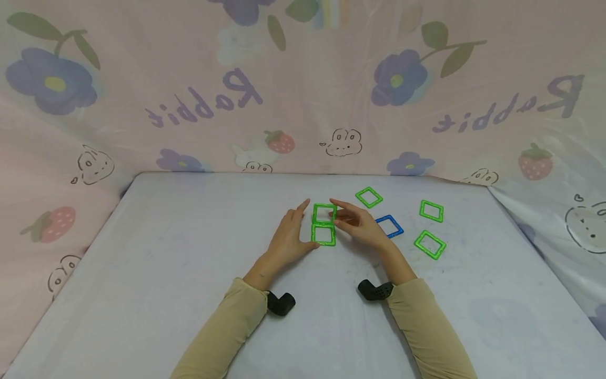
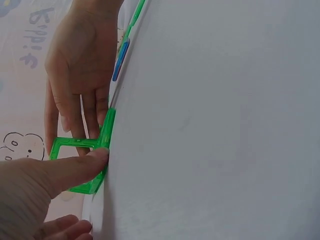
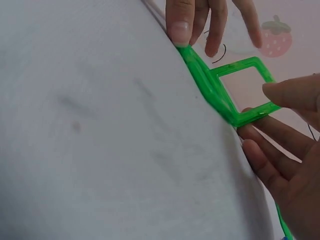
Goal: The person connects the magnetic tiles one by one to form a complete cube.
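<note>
Right hand (image 1: 358,225) pinching the side of an upright green frame (image 1: 324,206), left hand (image 1: 286,237) with fingers extended, thumb touching the adjoining flat green frame (image 1: 326,243), blue frame (image 1: 396,223) and three loose green frames (image 1: 441,251) to the right, white desk (image 1: 165,273) beneath

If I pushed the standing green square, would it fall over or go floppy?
The standing green square might tip without the right hand at its side, as it stands on one thin edge. It probably won't flop: its sides look straight. It's likely light, being just a thin rim around a big hole.
</note>
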The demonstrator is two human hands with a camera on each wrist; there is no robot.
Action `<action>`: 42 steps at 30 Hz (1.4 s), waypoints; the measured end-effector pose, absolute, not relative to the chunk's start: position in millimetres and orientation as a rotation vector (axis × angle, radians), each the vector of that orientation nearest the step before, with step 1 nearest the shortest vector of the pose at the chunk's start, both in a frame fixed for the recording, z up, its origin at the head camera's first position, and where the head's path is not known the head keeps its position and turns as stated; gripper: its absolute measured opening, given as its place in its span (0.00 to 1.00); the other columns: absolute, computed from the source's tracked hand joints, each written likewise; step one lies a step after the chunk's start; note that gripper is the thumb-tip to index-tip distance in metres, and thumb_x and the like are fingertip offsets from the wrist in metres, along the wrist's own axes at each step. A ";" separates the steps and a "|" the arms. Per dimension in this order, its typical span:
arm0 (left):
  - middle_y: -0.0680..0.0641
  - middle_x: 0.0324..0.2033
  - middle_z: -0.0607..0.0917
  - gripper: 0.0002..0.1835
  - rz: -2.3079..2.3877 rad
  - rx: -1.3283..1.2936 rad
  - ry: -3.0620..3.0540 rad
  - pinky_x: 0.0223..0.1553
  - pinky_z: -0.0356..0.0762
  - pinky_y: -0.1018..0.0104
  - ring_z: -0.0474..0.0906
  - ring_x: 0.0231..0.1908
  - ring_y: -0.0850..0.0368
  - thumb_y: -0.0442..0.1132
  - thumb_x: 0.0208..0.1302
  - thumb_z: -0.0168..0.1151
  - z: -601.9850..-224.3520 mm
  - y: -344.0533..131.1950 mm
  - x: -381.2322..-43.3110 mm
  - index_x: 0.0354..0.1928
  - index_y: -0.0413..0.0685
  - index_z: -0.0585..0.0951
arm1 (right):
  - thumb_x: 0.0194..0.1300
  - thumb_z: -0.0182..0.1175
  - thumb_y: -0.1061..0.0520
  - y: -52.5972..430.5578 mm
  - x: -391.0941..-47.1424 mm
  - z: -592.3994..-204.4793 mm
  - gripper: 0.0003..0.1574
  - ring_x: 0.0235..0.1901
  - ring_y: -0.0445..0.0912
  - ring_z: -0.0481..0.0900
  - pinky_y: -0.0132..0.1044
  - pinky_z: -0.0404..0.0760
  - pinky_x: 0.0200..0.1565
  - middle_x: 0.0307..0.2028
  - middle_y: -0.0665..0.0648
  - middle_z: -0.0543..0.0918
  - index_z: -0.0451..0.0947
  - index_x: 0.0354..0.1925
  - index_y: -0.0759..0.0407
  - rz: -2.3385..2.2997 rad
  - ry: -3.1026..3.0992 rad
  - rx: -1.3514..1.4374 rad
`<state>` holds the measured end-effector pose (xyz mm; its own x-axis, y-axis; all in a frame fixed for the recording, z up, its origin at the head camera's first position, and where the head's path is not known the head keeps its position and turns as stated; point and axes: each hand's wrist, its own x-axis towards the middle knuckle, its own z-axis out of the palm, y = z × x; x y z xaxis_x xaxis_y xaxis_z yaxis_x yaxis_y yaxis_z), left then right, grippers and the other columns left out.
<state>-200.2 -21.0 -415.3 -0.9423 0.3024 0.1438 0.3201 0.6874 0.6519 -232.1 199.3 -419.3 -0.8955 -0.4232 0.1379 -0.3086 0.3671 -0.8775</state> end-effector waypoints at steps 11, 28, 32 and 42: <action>0.39 0.62 0.67 0.57 -1.165 -0.649 -2.915 0.60 0.69 0.50 0.69 0.58 0.47 0.41 0.50 0.76 -415.2 -23.9 -209.1 0.76 0.65 0.49 | 0.67 0.58 0.62 200.6 -231.3 -420.2 0.35 0.52 0.59 0.78 0.53 0.74 0.56 0.51 0.69 0.79 0.61 0.69 0.63 -1.556 2.504 -0.694; 0.37 0.62 0.67 0.52 -1.206 -0.723 -2.906 0.62 0.66 0.47 0.64 0.62 0.42 0.42 0.52 0.74 -419.3 -28.1 -210.8 0.75 0.62 0.53 | 0.66 0.58 0.63 199.8 -228.5 -418.8 0.38 0.56 0.60 0.76 0.52 0.74 0.56 0.55 0.70 0.78 0.58 0.71 0.62 -1.550 2.478 -0.719; 0.37 0.62 0.68 0.52 -1.209 -0.724 -2.917 0.63 0.65 0.46 0.64 0.62 0.43 0.42 0.53 0.74 -418.5 -28.2 -210.2 0.75 0.63 0.52 | 0.67 0.59 0.62 201.7 -227.9 -419.0 0.38 0.56 0.60 0.75 0.54 0.74 0.57 0.55 0.70 0.77 0.58 0.71 0.61 -1.531 2.501 -0.701; 0.39 0.62 0.68 0.53 -1.196 -0.705 -2.939 0.63 0.65 0.48 0.63 0.62 0.44 0.42 0.53 0.74 -419.3 -27.4 -211.5 0.75 0.66 0.51 | 0.67 0.59 0.60 216.9 -224.9 -417.1 0.37 0.57 0.60 0.75 0.57 0.71 0.60 0.58 0.68 0.77 0.59 0.71 0.61 -1.531 2.563 -0.593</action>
<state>-211.5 -27.4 -419.3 -0.9002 0.4312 0.0612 0.3514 0.6360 0.6871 -224.9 216.9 -417.1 -0.9195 -0.3764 0.1134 -0.2784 0.4197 -0.8639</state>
